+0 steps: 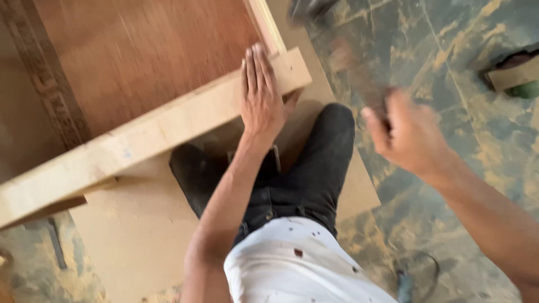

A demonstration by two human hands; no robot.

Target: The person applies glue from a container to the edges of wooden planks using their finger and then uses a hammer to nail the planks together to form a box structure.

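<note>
The reddish plywood panel [140, 56] fills the upper left, and the pale wooden beam [151, 132] runs slantwise along its lower edge. Below the beam lies a tan board [135, 235] on the dusty floor [477, 129], with the person's dark-trousered knees on it. The left hand [261, 95] lies flat and open on the beam near its right end, fingers straight, gripping nothing. Right of the beam, the right hand [407, 134] is closed round a blurred hammer [337, 39], its dark head up high.
</note>
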